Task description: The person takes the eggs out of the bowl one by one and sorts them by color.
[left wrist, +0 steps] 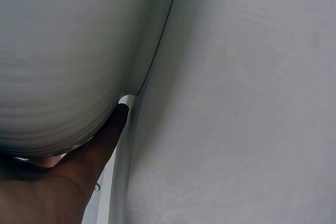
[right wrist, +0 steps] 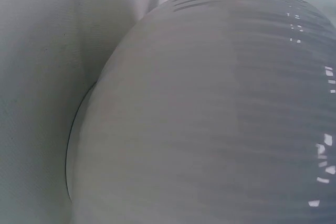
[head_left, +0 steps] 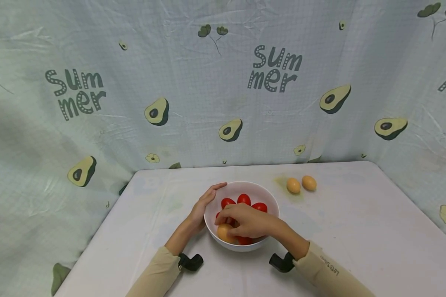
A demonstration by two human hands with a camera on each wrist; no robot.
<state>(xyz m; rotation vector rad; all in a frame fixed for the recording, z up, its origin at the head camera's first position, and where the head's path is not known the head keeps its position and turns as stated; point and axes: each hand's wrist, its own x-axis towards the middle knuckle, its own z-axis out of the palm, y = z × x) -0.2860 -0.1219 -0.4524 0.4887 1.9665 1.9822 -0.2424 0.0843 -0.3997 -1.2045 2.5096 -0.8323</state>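
Note:
A white bowl with a pinkish inside holds several red tomatoes and an orange-yellow egg. My left hand rests against the bowl's left outer wall, fingers stretched along it up to the rim. In the left wrist view, a straight digit of that hand lies along the underside of the bowl. Reaching in over the near right rim, my right hand has its fingers bent at the egg, pinching it between thumb and fingers. The right wrist view shows mostly the bowl's outer wall.
Two more orange-yellow eggs lie beside each other on the white table, behind and right of the bowl. A curtain printed with avocados and lettering hangs along the table's back edge. Black wrist devices sit at both sleeves.

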